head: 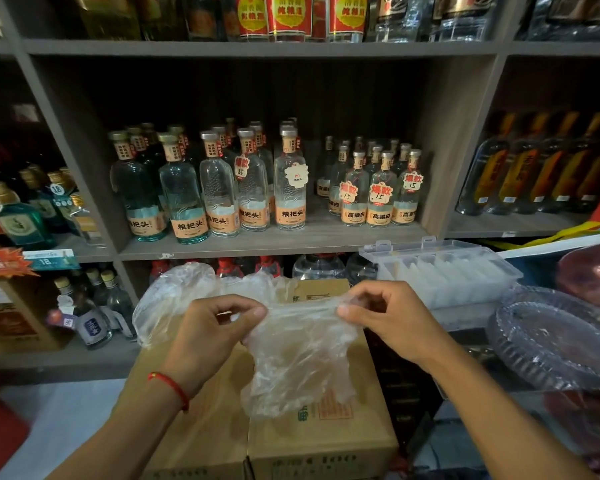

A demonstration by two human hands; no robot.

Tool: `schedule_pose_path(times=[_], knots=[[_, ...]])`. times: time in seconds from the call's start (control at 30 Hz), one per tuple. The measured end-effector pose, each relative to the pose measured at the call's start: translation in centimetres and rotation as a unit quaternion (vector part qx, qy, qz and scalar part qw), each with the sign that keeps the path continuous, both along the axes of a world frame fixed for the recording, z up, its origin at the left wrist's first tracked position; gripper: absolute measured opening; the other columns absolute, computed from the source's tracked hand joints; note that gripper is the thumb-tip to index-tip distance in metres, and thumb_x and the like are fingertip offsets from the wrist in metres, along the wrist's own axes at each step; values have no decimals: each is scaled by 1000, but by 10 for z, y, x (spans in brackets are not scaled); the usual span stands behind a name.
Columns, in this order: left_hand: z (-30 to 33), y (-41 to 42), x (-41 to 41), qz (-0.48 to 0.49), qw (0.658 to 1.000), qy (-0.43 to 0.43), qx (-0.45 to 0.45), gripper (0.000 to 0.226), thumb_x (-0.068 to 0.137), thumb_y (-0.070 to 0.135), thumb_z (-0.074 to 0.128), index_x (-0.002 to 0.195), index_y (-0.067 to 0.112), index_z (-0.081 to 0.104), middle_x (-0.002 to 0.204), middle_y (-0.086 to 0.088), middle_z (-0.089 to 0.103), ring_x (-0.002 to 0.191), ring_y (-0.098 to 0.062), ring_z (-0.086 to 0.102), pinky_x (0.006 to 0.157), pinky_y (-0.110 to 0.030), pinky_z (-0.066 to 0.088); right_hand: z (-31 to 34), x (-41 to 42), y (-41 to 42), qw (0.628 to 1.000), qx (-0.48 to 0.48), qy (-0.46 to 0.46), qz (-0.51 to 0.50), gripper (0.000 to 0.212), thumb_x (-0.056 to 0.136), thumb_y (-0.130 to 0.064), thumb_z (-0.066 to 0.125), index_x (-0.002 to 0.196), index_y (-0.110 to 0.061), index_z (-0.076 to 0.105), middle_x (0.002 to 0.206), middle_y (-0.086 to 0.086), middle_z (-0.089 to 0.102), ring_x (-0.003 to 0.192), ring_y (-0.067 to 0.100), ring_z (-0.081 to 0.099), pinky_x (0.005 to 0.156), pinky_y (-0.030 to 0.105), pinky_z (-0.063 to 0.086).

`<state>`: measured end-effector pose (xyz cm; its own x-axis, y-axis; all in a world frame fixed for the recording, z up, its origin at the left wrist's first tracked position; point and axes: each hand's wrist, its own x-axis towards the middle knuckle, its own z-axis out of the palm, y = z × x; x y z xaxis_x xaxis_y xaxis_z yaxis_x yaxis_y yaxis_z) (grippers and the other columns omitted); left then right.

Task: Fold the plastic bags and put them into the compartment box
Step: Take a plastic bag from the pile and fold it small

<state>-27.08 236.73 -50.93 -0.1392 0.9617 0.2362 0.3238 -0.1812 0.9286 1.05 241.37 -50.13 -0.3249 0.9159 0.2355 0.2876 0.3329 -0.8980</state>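
A clear plastic bag (298, 355) hangs stretched in the air between my two hands, above a cardboard carton. My left hand (208, 334) pinches its top edge on the left, and my right hand (381, 317) pinches the same edge on the right. More crumpled clear plastic (177, 289) bulges up behind my left hand; I cannot tell if it belongs to the same bag. The clear compartment box (440, 271) stands open at the right, with its lid raised and pale folded bags in its slots.
A cardboard carton (312, 441) stands right under the bag. Grey shelves (274, 242) full of glass liquor bottles fill the background. A clear ribbed plastic tray (555, 344) juts in at the right. The pale floor shows at the lower left.
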Motion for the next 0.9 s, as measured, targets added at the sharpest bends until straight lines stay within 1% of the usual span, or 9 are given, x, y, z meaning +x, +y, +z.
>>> schedule_pose_path(times=[0.17, 0.23, 0.3, 0.4, 0.47, 0.53, 0.67, 0.77, 0.9], knots=[[-2, 0, -4, 12, 987, 157, 11, 31, 95, 37, 66, 77, 15, 77, 62, -7, 65, 52, -5, 56, 53, -10, 41, 4, -2, -3, 1000, -4, 15, 14, 15, 84, -42, 77, 89, -29, 82, 89, 2, 77, 88, 27, 70, 80, 30, 58], [1, -2, -4, -2, 979, 205, -7, 36, 95, 45, 60, 85, 15, 77, 69, 4, 69, 65, 0, 60, 60, -8, 42, 4, -3, -3, 1000, 10, -5, 1, 6, 88, -38, 78, 87, -32, 81, 85, 0, 75, 84, 24, 69, 78, 32, 57], [7, -5, 1, -22, 974, 227, 2, 32, 93, 54, 59, 109, 31, 75, 97, 25, 69, 94, 16, 59, 75, -1, 42, 3, -8, -5, 999, 30, -39, -2, 6, 91, -34, 79, 86, -37, 79, 81, -7, 73, 77, 13, 67, 75, 27, 55], [11, -9, 17, -95, 971, 220, 25, 60, 87, 76, 55, 134, 40, 62, 125, 28, 64, 118, 17, 53, 95, -7, 42, 3, -22, -11, 992, 75, -101, 1, 4, 89, -41, 79, 86, -41, 76, 82, -20, 71, 76, 3, 66, 72, 20, 52], [10, -10, 27, -127, 964, 228, 43, 66, 82, 76, 59, 139, 42, 58, 131, 27, 63, 125, 11, 53, 102, -14, 42, 2, -33, -14, 987, 96, -129, 3, 10, 87, -42, 81, 87, -41, 71, 81, -21, 67, 69, 1, 61, 63, 15, 48], [10, -8, 31, -116, 963, 234, 68, 48, 84, 60, 73, 129, 44, 64, 121, 28, 68, 118, 10, 59, 99, -13, 46, 1, -40, -14, 984, 106, -140, -1, 15, 86, -42, 82, 86, -42, 67, 82, -16, 65, 64, -1, 57, 58, 14, 45], [8, -1, 30, -31, 998, 38, 46, 12, 87, 14, 80, 94, 23, 80, 87, 6, 79, 84, -11, 74, 80, -23, 59, 3, -37, -10, 996, 40, -73, 16, 31, 81, -64, 72, 100, -40, 68, 94, -18, 67, 83, -2, 65, 74, 17, 53], [4, 2, 18, 26, 997, -67, 31, 10, 87, 8, 79, 94, 16, 80, 84, -2, 79, 79, -16, 76, 72, -18, 59, 0, -20, -4, 995, -66, -60, 38, 53, 78, -84, 60, 112, -44, 67, 113, -23, 68, 109, -2, 64, 102, 32, 52], [0, 4, 0, 63, 987, -149, 17, 11, 87, 11, 78, 96, 18, 80, 89, -2, 80, 81, -13, 77, 72, -17, 59, -10, -11, -2, 972, -208, -77, 80, 54, 86, -77, 55, 128, -44, 61, 123, -10, 70, 115, 9, 67, 106, 44, 52]])
